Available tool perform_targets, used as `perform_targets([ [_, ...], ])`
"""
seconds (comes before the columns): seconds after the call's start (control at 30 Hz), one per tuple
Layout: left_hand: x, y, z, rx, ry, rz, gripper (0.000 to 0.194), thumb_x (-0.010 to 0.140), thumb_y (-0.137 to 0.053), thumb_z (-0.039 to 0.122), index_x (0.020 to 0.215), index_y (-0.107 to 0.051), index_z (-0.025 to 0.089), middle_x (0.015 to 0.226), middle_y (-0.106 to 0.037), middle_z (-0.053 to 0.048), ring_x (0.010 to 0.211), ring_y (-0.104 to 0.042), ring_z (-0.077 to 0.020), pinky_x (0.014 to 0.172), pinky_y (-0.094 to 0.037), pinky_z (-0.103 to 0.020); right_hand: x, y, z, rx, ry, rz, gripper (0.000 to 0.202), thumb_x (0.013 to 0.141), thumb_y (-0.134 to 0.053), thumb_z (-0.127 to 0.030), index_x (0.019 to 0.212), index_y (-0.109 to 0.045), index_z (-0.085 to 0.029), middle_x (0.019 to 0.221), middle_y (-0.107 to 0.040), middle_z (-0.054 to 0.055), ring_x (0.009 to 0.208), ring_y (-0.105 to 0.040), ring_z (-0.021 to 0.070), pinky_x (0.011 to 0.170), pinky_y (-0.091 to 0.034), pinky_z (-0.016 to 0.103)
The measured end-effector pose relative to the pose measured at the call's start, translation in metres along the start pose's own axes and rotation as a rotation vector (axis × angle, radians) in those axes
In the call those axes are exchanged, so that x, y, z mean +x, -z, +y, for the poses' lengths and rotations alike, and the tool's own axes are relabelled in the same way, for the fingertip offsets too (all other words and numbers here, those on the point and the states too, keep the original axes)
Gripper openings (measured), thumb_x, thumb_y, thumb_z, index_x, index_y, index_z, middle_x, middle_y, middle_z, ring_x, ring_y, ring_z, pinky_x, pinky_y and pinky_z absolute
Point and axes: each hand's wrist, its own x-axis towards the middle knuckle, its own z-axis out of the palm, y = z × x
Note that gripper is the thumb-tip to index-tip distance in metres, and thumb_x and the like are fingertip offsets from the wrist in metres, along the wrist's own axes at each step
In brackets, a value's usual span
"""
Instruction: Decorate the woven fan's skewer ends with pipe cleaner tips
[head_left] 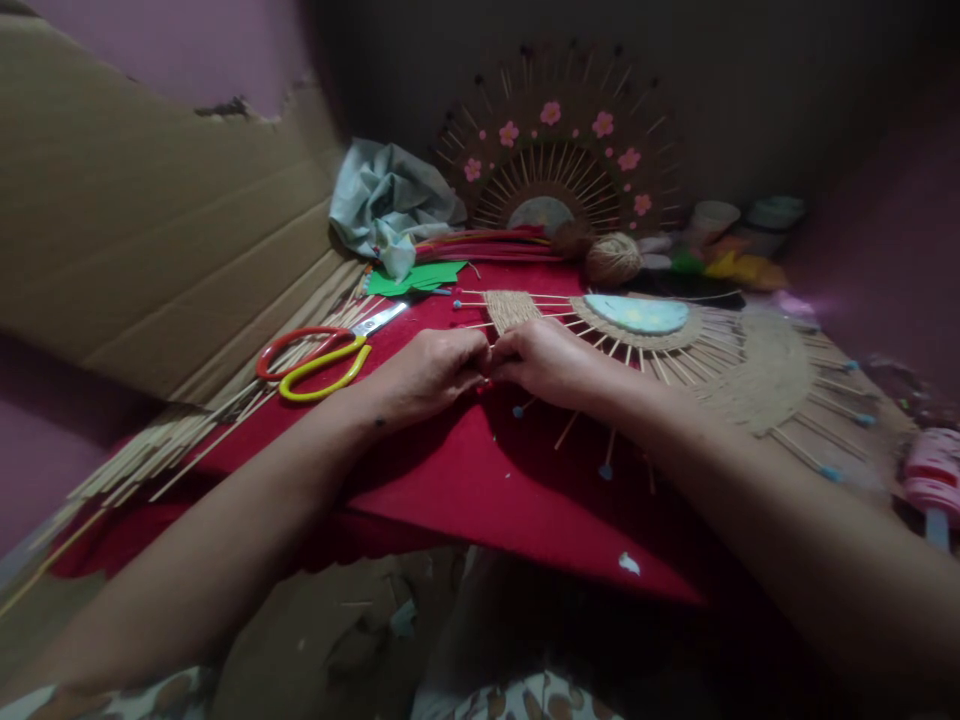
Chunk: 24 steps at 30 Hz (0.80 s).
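Observation:
My left hand (431,372) and my right hand (551,362) meet fingertip to fingertip over a red felt sheet (480,480). Both pinch at the near edge of a half-round stick-and-jute fan piece (517,310), whose thin sticks with blue bead tips spread out under my right hand. What exactly lies between the fingers is hidden; it looks like jute twine. A pale blue half disc (637,313) sits at the centre of a second woven fan just behind my right hand.
Red-and-yellow scissors (322,360) lie left of my left hand. A bundle of loose sticks (172,440) and cardboard (150,230) stand left. A jute ball (613,260), a flowered fan (562,150), green paper and cloth sit behind. A pink glue gun (934,480) lies right.

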Motion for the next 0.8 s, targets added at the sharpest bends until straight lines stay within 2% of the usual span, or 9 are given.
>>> perform_targets([
  [0.13,-0.0013,0.0039,0.0028,0.037,0.043,-0.051,0.006,0.08,-0.058,0.019,0.078,-0.059,0.014,0.072,-0.061,-0.001,0.064,-0.053,-0.0106,0.059,-0.037,-0.022,-0.0008,-0.0003,0.0001,-0.003,-0.008,0.019,0.015,0.08,-0.059,-0.02,0.084,-0.073,-0.018,0.078,-0.069,0.005,0.074,-0.059,0.0135,0.068,-0.039,0.025],
  [0.37,-0.001,0.0063,0.0059,0.047,0.115,-0.092,0.009,0.079,-0.055,0.017,0.072,-0.06,0.014,0.061,-0.058,0.001,0.056,-0.049,-0.0095,0.055,-0.033,-0.023,-0.0021,-0.0017,0.0018,0.031,0.055,0.066,0.015,0.079,-0.06,-0.017,0.085,-0.073,-0.02,0.079,-0.07,0.002,0.074,-0.06,0.0135,0.07,-0.04,0.025],
  [0.63,0.0009,0.0041,0.0068,-0.006,0.104,-0.098,0.013,0.079,-0.053,0.015,0.068,-0.057,0.015,0.056,-0.054,0.003,0.052,-0.047,-0.0077,0.054,-0.033,-0.022,-0.0056,-0.0012,0.0001,-0.04,0.082,0.105,0.018,0.078,-0.056,-0.013,0.085,-0.072,-0.018,0.076,-0.07,0.003,0.072,-0.061,0.0139,0.069,-0.041,0.027],
  [0.8,0.0017,0.0032,0.0045,0.054,0.117,-0.085,0.01,0.078,-0.054,0.015,0.068,-0.056,0.015,0.059,-0.054,0.002,0.054,-0.046,-0.0081,0.054,-0.032,-0.022,-0.0039,-0.0001,-0.0004,-0.049,0.015,0.117,0.018,0.077,-0.06,-0.017,0.09,-0.073,-0.019,0.083,-0.071,0.005,0.079,-0.062,0.0166,0.071,-0.042,0.028],
])
